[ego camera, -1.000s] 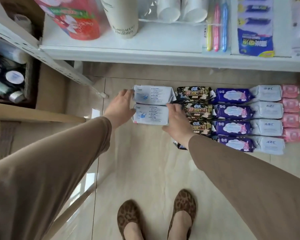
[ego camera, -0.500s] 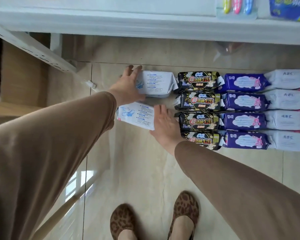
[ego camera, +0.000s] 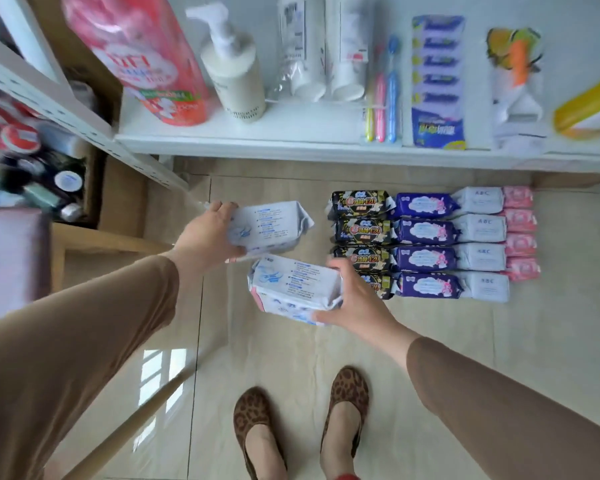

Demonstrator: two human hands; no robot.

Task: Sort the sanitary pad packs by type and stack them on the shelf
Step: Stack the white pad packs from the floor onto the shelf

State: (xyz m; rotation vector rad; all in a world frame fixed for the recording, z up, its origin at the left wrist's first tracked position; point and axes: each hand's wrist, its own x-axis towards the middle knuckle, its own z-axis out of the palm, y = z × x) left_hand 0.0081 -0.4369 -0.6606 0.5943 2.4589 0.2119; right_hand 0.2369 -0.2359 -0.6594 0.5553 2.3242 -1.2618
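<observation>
Now both white packs have come up off the floor left of the black packs (ego camera: 360,233): the left hand (ego camera: 207,242) grips the upper white pack (ego camera: 269,226), the right hand (ego camera: 355,299) the lower white pack (ego camera: 297,289), probably bound for the shelf (ego camera: 291,142).

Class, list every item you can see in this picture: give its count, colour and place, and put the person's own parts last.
White packs: two, one lifted in each hand.
Black packs: four, column on floor.
Purple packs: four, column right of the black.
Pale ABC packs: four, next column right.
Pink packs: four, rightmost column.
Shelf: one, white, above the packs.
Pump bottle: one, cream, on shelf.
Toothbrushes: three; yellow, pink, blue; on shelf.
Shoes: two, leopard print, bottom.
Left hand: grips upper white pack.
Right hand: grips lower white pack.
</observation>
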